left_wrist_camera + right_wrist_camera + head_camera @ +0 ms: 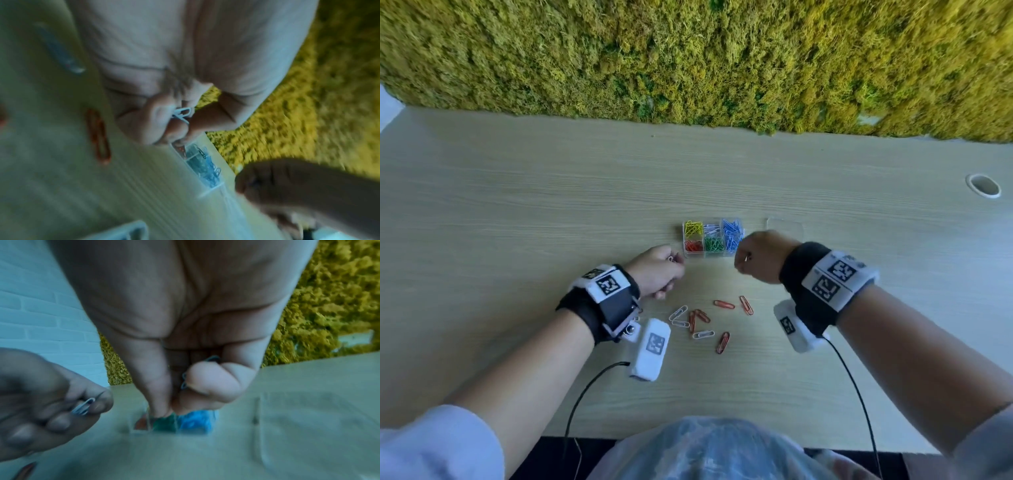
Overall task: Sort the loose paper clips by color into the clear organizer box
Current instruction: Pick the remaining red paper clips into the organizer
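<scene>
Both hands are curled, each pinching white paper clips: the left hand (658,274) holds its white clip (671,258) just left of the clear organizer box (713,254), and the right hand (760,255) holds clips (184,382) at the box's right side. Yellow, white, blue, red and green clips fill its compartments. Loose red clips (723,304) and white clips (678,313) lie on the desk (517,205) nearer the person, between the wrists.
</scene>
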